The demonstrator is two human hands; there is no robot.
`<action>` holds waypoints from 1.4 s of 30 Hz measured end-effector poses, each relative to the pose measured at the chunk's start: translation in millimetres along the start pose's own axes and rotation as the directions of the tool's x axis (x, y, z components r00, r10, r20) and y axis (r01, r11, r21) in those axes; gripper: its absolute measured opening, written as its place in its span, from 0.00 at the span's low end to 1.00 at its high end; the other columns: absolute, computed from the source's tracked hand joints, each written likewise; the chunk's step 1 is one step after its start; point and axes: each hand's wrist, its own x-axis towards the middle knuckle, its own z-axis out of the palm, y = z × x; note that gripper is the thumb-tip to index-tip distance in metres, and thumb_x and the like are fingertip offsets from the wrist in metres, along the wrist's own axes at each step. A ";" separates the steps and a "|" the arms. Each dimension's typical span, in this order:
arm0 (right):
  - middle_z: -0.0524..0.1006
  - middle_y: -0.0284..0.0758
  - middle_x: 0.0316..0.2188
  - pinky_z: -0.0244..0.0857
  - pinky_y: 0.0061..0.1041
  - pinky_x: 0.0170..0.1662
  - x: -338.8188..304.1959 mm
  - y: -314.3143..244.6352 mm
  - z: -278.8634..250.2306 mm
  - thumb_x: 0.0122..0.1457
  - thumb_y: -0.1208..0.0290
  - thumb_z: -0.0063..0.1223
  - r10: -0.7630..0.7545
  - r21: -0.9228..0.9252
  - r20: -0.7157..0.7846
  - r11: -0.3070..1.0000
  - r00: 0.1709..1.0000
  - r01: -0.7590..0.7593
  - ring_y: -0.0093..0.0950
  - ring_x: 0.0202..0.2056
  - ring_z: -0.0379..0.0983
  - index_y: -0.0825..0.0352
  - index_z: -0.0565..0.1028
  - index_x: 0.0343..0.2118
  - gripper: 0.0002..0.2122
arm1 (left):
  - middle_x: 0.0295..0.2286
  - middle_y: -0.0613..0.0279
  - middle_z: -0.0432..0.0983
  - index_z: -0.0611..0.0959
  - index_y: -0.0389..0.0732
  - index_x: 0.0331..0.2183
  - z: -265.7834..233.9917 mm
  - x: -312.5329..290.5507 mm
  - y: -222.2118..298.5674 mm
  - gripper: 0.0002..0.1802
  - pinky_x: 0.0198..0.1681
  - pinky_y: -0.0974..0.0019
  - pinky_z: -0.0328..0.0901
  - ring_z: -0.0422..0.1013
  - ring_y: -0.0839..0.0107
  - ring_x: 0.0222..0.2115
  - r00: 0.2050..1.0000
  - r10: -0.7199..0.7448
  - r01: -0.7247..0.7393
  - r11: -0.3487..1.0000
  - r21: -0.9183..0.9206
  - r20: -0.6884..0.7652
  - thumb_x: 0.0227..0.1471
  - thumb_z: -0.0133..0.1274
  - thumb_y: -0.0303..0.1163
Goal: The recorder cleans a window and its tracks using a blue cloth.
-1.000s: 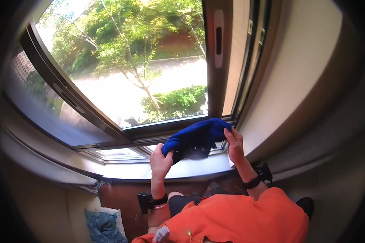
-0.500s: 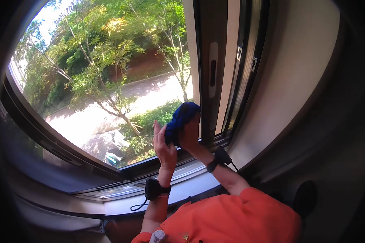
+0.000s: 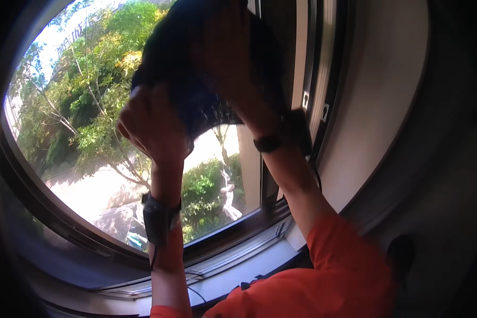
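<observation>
A dark blue cloth (image 3: 199,108) is spread out in front of the window glass, raised high in the view. Its left edge is bunched in my left hand (image 3: 152,124), whose fingers are curled closed. My right hand (image 3: 230,61) lies in deep shadow over the cloth's upper part and holds it; its fingertips are hard to make out. Each wrist wears a black strap with a small box, the left box (image 3: 156,220) showing plainly below the hand. The cloth hides part of the window (image 3: 233,177) behind it.
A dark window frame (image 3: 270,177) and metal side rails (image 3: 323,58) stand on the right, beside a pale wall (image 3: 373,100). Below runs a light sill (image 3: 233,278) with a track. Trees (image 3: 90,100) and a sunlit path show through the glass.
Both hands have risen toward the top of the view. The cloth, bunched up under the right hand before, is now spread wide, and my left hand has closed on its edge.
</observation>
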 end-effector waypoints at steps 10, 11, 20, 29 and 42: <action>0.63 0.36 0.53 0.33 0.52 0.60 -153.3 -55.9 -24.7 0.49 0.58 0.44 -0.192 0.123 0.526 0.981 0.828 0.150 0.41 0.60 0.47 0.59 0.66 0.52 0.24 | 0.52 0.36 0.51 0.58 0.28 0.53 -62.4 -137.0 23.0 0.37 0.58 0.39 0.33 0.41 0.37 0.56 0.783 -0.030 0.345 0.852 -0.393 0.621 0.45 0.50 0.38; 0.62 0.37 0.54 0.33 0.51 0.60 -125.7 -60.4 -16.3 0.49 0.58 0.44 -0.221 0.075 0.458 0.975 0.861 0.211 0.40 0.60 0.47 0.59 0.66 0.52 0.25 | 0.52 0.33 0.50 0.56 0.26 0.53 -58.1 -120.7 16.2 0.39 0.58 0.38 0.33 0.40 0.36 0.56 0.836 -0.058 0.325 0.854 -0.407 0.546 0.46 0.50 0.40; 0.63 0.55 0.46 0.39 0.51 0.58 150.9 -21.6 27.0 0.49 0.64 0.47 -0.205 0.195 -0.080 0.956 0.975 0.217 0.52 0.56 0.50 0.77 0.68 0.39 0.20 | 0.48 0.33 0.58 0.58 0.29 0.50 -8.9 149.3 -34.3 0.31 0.58 0.46 0.39 0.50 0.42 0.54 0.963 -0.122 0.045 0.953 -0.300 -0.241 0.51 0.48 0.36; 0.59 0.51 0.51 0.39 0.41 0.60 115.1 -35.2 8.3 0.51 0.67 0.43 -0.276 0.443 -0.119 0.845 0.954 0.299 0.46 0.56 0.49 0.75 0.58 0.52 0.26 | 0.55 0.38 0.48 0.56 0.28 0.54 6.7 131.7 -37.6 0.39 0.60 0.48 0.33 0.40 0.46 0.59 0.993 0.064 -0.083 0.979 -0.188 -0.102 0.51 0.43 0.49; 0.46 0.51 0.60 0.38 0.46 0.60 -36.1 45.5 -61.6 0.56 0.59 0.44 -0.104 -0.088 0.338 0.986 0.935 0.142 0.42 0.61 0.45 0.65 0.54 0.59 0.29 | 0.52 0.42 0.58 0.73 0.26 0.43 67.0 320.2 -36.9 0.39 0.59 0.48 0.36 0.47 0.53 0.58 0.981 -0.020 0.081 0.947 0.310 -0.193 0.53 0.34 0.58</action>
